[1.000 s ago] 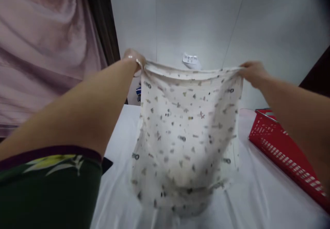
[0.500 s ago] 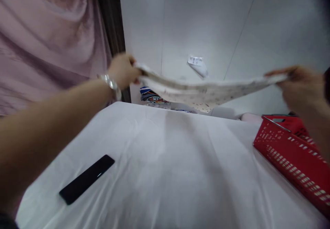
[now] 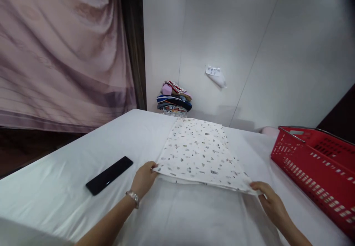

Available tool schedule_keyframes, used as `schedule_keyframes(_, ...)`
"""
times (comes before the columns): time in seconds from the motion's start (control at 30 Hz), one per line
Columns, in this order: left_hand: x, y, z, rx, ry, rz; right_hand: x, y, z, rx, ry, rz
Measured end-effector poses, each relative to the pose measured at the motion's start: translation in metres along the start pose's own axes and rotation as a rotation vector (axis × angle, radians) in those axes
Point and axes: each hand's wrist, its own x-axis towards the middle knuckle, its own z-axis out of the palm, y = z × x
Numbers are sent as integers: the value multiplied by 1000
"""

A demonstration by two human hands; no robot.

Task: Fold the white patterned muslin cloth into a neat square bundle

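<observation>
A white cloth with small printed motifs lies spread over the far middle of the table, its near edge lifted a little. My left hand, with a metal bracelet at the wrist, pinches the near left corner. At the near right corner, my right hand grips the cloth between thumb and fingers. The near edge is stretched between both hands and shows more than one layer. What kind of cloth item it is, I cannot tell.
A black phone-like slab lies on the white-covered table at left. On the right stands a red plastic basket. Folded clothes are stacked beyond the far edge, before a white wall. A pink curtain hangs at left.
Both hands have come down and nearer with the cloth. Held up in the air before, it now lies flattened on the table, and the clothes stack behind shows more fully.
</observation>
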Motion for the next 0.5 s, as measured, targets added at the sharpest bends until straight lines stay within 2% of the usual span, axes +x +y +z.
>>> schedule_keyframes(0.1, -17, -6, -6, 152, -7, 107, -11, -4, -1, 17, -53, -40)
schedule_keyframes(0.23, -29, -12, -7, 238, 55, 211, -23, -10, -3, 0, 90, -42)
schedule_keyframes(0.3, -33, -15, -4, 259, 36, 192, -30, -11, -2, -20, 47, -54)
schedule_keyframes(0.4, -38, -19, 1, 267, -51, 171, -41, -6, 1, -68, -62, -87)
schedule_keyframes(0.5, -44, -18, 6, 199, -15, 103, -50, 3, 5, -125, -61, -95)
